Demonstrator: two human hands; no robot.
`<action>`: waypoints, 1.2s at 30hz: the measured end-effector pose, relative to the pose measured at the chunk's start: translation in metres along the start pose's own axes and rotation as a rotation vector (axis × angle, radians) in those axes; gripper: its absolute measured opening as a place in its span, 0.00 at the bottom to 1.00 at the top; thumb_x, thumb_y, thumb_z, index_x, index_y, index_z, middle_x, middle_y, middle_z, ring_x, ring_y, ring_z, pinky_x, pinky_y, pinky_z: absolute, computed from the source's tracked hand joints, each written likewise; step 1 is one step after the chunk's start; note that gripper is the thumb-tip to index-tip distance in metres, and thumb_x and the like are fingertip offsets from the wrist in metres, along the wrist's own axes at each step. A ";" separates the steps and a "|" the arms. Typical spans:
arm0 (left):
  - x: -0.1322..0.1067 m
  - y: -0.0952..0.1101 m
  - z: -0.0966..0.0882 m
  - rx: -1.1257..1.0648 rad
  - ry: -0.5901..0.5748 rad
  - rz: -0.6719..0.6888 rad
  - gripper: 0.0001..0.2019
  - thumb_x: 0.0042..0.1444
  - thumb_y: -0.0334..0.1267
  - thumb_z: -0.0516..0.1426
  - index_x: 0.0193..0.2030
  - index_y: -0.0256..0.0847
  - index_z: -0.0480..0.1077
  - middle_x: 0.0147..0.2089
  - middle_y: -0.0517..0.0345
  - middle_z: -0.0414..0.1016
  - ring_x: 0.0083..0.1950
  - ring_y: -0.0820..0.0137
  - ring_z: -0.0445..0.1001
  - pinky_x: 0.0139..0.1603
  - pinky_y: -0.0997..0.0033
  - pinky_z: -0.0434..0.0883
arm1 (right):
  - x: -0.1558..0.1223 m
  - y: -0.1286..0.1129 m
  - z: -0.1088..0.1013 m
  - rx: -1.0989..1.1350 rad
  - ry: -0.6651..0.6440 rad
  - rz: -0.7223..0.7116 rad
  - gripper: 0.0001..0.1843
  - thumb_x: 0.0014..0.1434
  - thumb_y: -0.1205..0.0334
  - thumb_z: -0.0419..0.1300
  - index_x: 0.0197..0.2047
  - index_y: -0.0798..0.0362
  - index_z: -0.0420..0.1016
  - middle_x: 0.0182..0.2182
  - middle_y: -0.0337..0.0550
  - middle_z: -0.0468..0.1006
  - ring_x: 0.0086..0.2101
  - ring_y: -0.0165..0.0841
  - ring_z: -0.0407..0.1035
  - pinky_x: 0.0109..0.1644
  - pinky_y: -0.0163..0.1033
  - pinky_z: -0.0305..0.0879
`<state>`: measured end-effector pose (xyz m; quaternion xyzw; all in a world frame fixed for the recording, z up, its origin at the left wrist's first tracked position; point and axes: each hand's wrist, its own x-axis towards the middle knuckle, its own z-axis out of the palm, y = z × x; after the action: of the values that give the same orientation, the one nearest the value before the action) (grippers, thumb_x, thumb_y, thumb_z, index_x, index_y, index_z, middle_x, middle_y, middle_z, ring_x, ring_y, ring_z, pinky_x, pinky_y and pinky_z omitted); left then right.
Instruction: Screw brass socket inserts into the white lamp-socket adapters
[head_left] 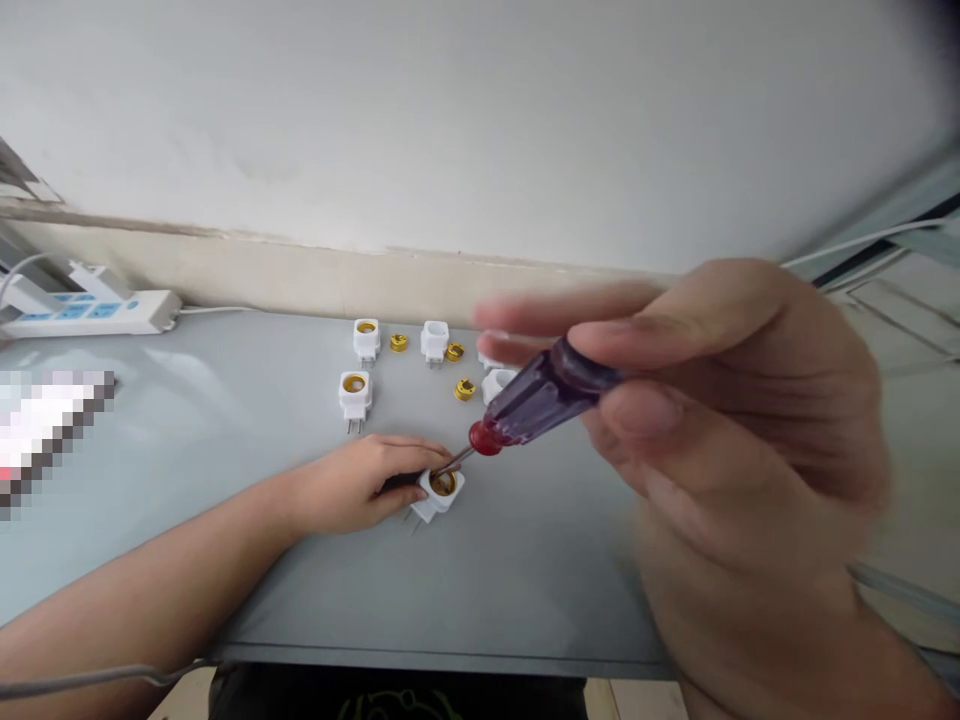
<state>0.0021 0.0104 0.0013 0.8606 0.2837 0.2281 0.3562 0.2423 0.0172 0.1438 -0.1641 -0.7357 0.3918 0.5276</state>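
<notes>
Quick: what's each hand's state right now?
Left hand: holding white plastic lamp socket with brass insert.
Right hand: gripping translucent purple-handled screwdriver.

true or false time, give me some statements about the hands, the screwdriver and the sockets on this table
The right hand holds a screwdriver with a purple handle. True.
Its tip reaches the white socket that the left hand steadies. True.
The left hand grips pliers. False: it grips the white socket on the grey table.
The power strip lies at the table's front edge. False: it lies back left, by the wall.
Loose brass rings lie among the other sockets. True.
</notes>
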 end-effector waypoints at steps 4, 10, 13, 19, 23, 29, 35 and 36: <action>0.001 0.000 0.001 -0.001 0.001 0.008 0.19 0.74 0.34 0.56 0.69 0.44 0.71 0.67 0.49 0.76 0.67 0.61 0.76 0.69 0.61 0.72 | -0.002 -0.002 0.004 -0.183 0.053 -0.072 0.16 0.61 0.76 0.70 0.45 0.44 0.84 0.39 0.35 0.83 0.44 0.40 0.81 0.47 0.49 0.83; 0.002 0.002 0.001 -0.017 0.005 0.010 0.16 0.74 0.34 0.55 0.66 0.43 0.72 0.64 0.49 0.78 0.64 0.62 0.78 0.67 0.62 0.73 | -0.004 0.001 0.008 -0.214 0.081 -0.161 0.15 0.61 0.73 0.70 0.46 0.43 0.83 0.39 0.36 0.81 0.46 0.40 0.79 0.48 0.52 0.84; 0.002 0.002 0.001 -0.019 -0.006 0.005 0.16 0.75 0.35 0.54 0.66 0.43 0.71 0.65 0.48 0.77 0.66 0.62 0.76 0.69 0.62 0.72 | -0.003 0.000 0.011 -0.101 0.059 -0.011 0.14 0.65 0.70 0.66 0.50 0.42 0.81 0.51 0.38 0.83 0.61 0.47 0.75 0.60 0.61 0.81; 0.004 0.002 0.001 -0.032 -0.020 -0.012 0.17 0.75 0.35 0.53 0.67 0.44 0.70 0.64 0.48 0.77 0.65 0.61 0.76 0.66 0.61 0.73 | 0.004 0.005 0.027 0.001 0.130 -0.016 0.20 0.58 0.60 0.76 0.52 0.40 0.79 0.47 0.40 0.84 0.55 0.50 0.80 0.53 0.62 0.85; 0.005 0.003 0.001 -0.056 -0.020 -0.007 0.15 0.75 0.34 0.53 0.64 0.43 0.72 0.62 0.49 0.78 0.63 0.61 0.77 0.65 0.62 0.73 | 0.002 0.012 0.024 0.030 0.143 -0.012 0.20 0.57 0.62 0.76 0.50 0.40 0.79 0.44 0.38 0.84 0.52 0.47 0.81 0.55 0.62 0.84; 0.004 0.002 0.000 -0.047 -0.010 -0.003 0.16 0.75 0.35 0.53 0.66 0.44 0.71 0.65 0.48 0.77 0.65 0.62 0.76 0.67 0.62 0.72 | -0.003 0.006 0.013 0.045 0.097 -0.052 0.14 0.62 0.77 0.66 0.45 0.48 0.82 0.41 0.40 0.85 0.44 0.41 0.83 0.49 0.52 0.87; 0.002 -0.001 0.003 -0.029 -0.012 -0.007 0.17 0.74 0.34 0.54 0.66 0.44 0.71 0.63 0.49 0.78 0.65 0.60 0.76 0.68 0.61 0.72 | -0.006 -0.001 0.021 -0.302 0.201 -0.170 0.14 0.54 0.74 0.76 0.36 0.46 0.81 0.29 0.35 0.73 0.35 0.35 0.75 0.52 0.50 0.86; 0.002 -0.001 0.003 -0.027 -0.005 -0.007 0.17 0.74 0.34 0.53 0.66 0.44 0.72 0.62 0.49 0.79 0.64 0.60 0.77 0.67 0.61 0.72 | -0.007 0.001 0.022 -0.350 0.222 -0.207 0.13 0.55 0.71 0.77 0.36 0.45 0.81 0.29 0.36 0.72 0.34 0.35 0.73 0.50 0.50 0.86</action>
<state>0.0047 0.0103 -0.0007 0.8552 0.2826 0.2286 0.3694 0.2249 0.0047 0.1359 -0.2189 -0.7429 0.1815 0.6060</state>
